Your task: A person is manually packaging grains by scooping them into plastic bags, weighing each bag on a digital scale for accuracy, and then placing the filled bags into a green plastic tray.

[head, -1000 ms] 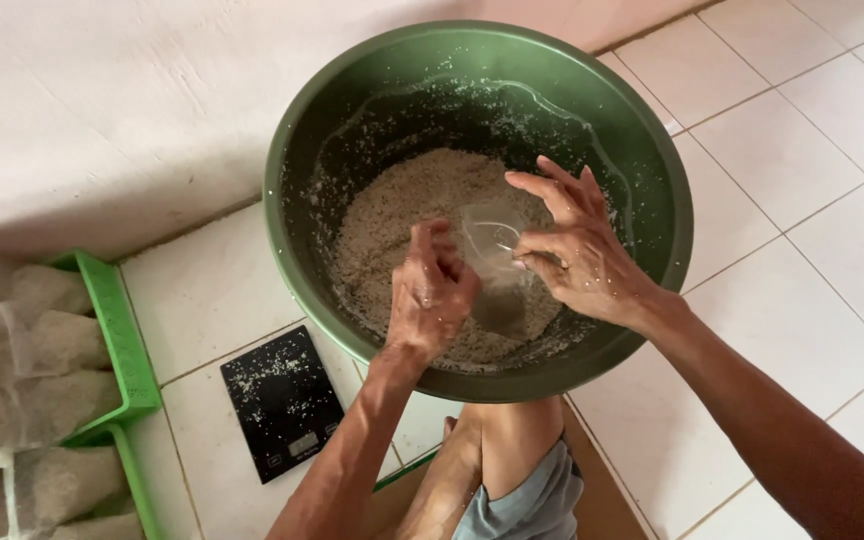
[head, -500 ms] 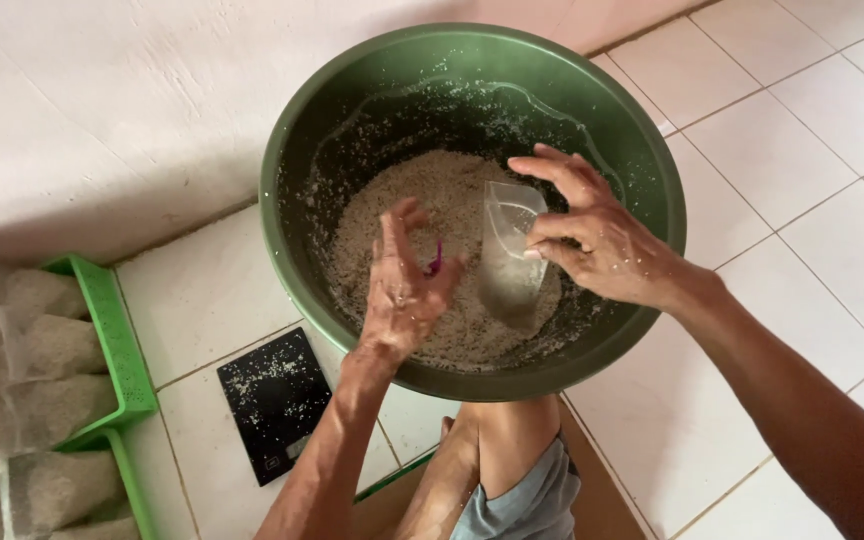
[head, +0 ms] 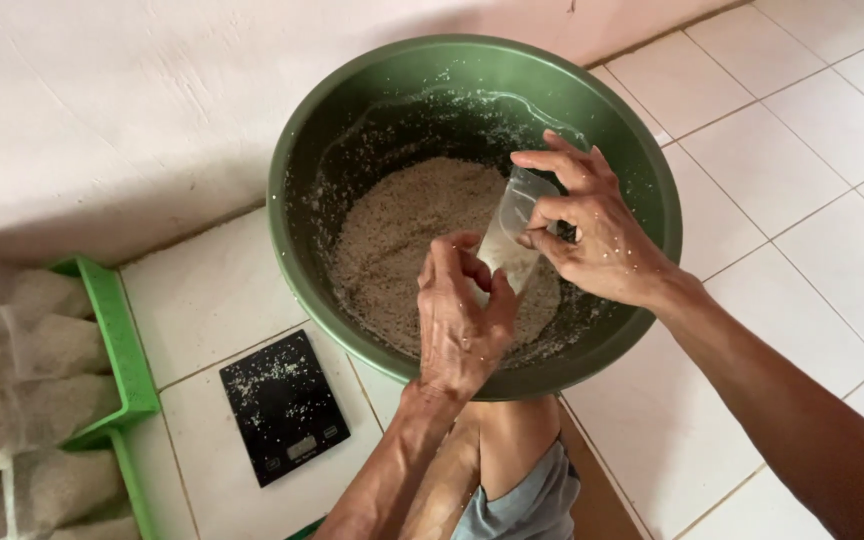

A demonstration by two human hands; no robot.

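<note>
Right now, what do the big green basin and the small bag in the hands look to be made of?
Green basin: likely moulded plastic, with a smooth, even colour, a soft sheen and a rolled rim. Bag: thin clear plastic film; the grain shows through it and it creases where the right hand pinches it. The left hand is at its lower end.

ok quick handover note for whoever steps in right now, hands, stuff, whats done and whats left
Right hand: pinches the mouth of a small clear plastic bag open, over the green basin.
Left hand: cupped at the bag's lower end, fingers closed; what it holds is hidden.
Things: pale grain lies in the basin; a black scale sits bare on the floor tiles; filled bags lie in the green tray.
Done: several bags filled.
Left: this bag looks nearly empty, unweighed.
</note>
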